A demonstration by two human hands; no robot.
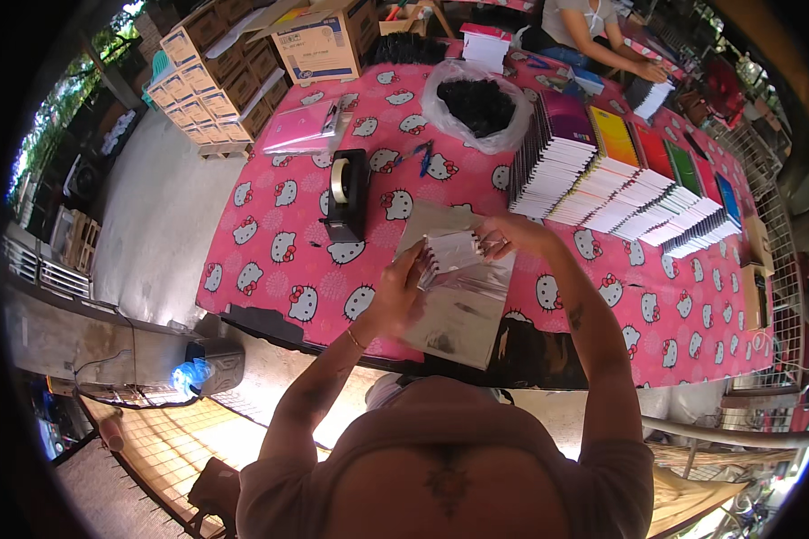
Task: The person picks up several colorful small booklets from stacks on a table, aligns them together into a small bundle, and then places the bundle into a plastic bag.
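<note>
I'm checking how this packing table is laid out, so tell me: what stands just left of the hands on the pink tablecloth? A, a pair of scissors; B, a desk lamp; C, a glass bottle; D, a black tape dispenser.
D: a black tape dispenser with a roll of tape on top stands on the pink tablecloth, left of the left hand and right hand, which hold a small stack of white booklets.

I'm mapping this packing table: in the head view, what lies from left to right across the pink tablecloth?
Pink folder → black tape dispenser → left hand → small stack of white booklets held in both hands → right hand → rows of colourful notebooks.
</note>
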